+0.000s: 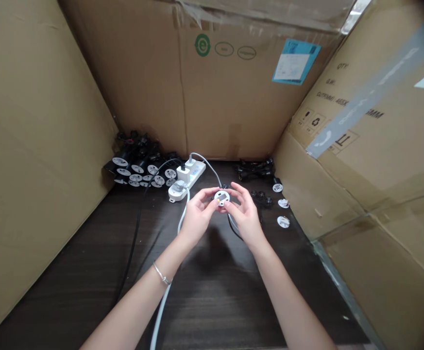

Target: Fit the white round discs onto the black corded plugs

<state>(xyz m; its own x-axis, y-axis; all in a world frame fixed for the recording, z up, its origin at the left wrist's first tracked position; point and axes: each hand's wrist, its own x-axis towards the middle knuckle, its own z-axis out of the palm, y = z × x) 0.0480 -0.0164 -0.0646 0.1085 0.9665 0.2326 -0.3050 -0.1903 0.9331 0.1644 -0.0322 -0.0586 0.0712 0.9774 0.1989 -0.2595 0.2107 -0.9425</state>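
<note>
- Hands: left hand [200,210] and right hand [244,210] nearly meet, both pinching one white disc [222,197], thumbs on its near face, fingers around the rim.
- Disc: between the fingertips, raised over the dark table [197,301], slotted face toward my camera. Left hand at its eight o'clock, right hand at its four. Whether a body or lead is joined behind, I cannot tell; the fingers hide it.
- Step in hand, my judgement: two-handed handling of the disc, probably checking or seating something at its face.
- Next move, my judgement: calls for a steady grip on one side, freeing the other thumb for fine work without tilting the disc.
- Near, ten o'clock of the disc: power strip [198,170], plugs in it; pale cable [182,221] passes by the left hand.
- Three to four o'clock: two loose discs, upper [283,203] and lower [283,222], on the table.
- Farther, ten o'clock: stack of black fixtures [144,160], white ends facing me.
- Twelve o'clock: cardboard wall [226,107].
</note>
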